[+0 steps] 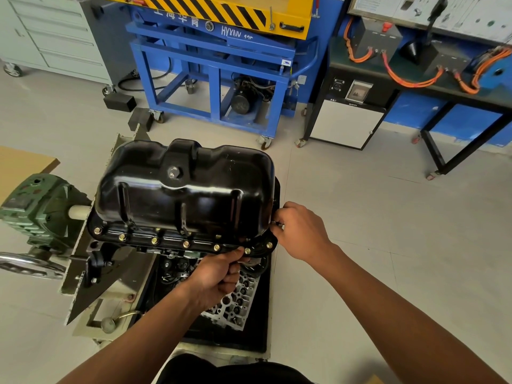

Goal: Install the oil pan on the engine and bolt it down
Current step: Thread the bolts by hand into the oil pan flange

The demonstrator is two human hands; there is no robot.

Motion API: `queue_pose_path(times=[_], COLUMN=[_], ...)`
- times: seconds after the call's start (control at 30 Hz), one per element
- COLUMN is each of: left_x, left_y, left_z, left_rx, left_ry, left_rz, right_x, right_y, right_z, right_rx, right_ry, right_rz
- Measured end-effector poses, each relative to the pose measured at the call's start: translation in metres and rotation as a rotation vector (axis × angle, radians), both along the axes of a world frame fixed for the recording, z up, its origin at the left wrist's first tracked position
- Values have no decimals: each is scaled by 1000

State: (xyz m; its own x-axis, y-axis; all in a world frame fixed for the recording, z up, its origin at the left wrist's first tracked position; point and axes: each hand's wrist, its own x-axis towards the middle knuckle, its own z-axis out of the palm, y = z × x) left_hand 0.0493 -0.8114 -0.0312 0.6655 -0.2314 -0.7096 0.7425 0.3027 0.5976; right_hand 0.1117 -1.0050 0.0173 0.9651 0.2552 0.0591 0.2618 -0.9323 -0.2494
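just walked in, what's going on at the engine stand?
A person is fitting the oil pan. It sits in place, with a row of bolts in its near edge. The left hand grips that edge by the corner; the right hand pinches what looks like a small bolt at the pan's right end.

Oil pan (182, 189): 1
Drain plug (174, 172): 1, on top of the pan
Flange bolts (155, 240): 7 brass-coloured heads along the near edge; far edge hidden
Hands: 2, the left hand (219, 275) and the right hand (297, 231)
Small part (278, 224) pinched at the right fingertips: 1, too small to identify
Cylinder head (235, 303): 1, under the engine
Green gearbox (36, 206): 1
Handwheel (27, 264): 1
Blue lift cart (219, 65): 1
Black blocks (119, 103) on the floor: 2
Drawer cabinet (55, 37): 1
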Motion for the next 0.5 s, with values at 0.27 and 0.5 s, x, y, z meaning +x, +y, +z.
queue_pose_path(times=[0.27,0.5], left_x=[-1,-22], left_y=[0,0], left_z=[4,29], left_rx=[24,-76], left_ry=[1,48], left_rz=[-10,-267], right_x=[-1,-47], right_y=[1,6], right_z=[3,37], right_rx=[3,267], right_ry=[28,91], right_rz=[-18,-80])
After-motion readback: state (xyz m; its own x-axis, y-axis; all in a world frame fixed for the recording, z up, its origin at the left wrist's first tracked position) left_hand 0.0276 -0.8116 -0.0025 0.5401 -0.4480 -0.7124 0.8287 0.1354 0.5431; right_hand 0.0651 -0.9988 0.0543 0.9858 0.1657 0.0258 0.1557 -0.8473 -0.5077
